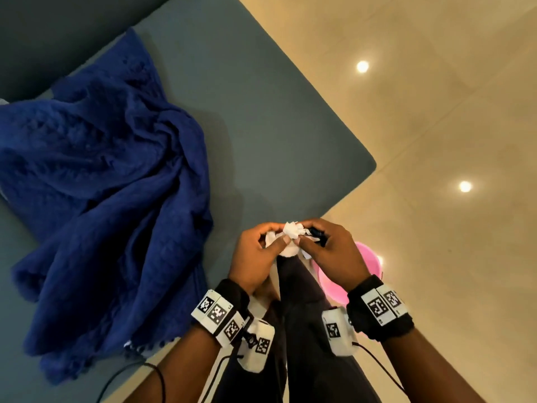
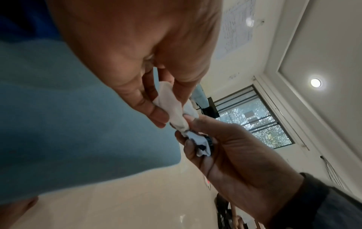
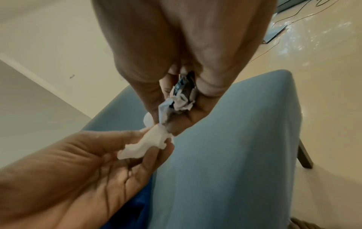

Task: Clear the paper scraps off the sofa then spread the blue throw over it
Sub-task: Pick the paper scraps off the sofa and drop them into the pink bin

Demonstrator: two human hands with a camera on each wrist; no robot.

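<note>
Both hands meet over the sofa's front edge, holding crumpled paper scraps [image 1: 290, 238] between them. My left hand [image 1: 258, 251] pinches a white wad [image 2: 172, 106] [image 3: 149, 144] with fingers and thumb. My right hand [image 1: 328, 248] curls round a second scrap [image 3: 181, 99] [image 2: 201, 144], white with dark print. The two wads touch. The blue throw [image 1: 101, 199] lies bunched on the left of the grey-blue sofa seat [image 1: 261, 126], apart from both hands.
A pink bucket [image 1: 366, 257] stands on the cream tiled floor [image 1: 436, 112] under my right hand, mostly hidden by it. The sofa's rounded corner [image 1: 369, 164] points right. My dark trouser legs [image 1: 305, 330] stand against the seat's front edge. A black cable [image 1: 128, 370] hangs below.
</note>
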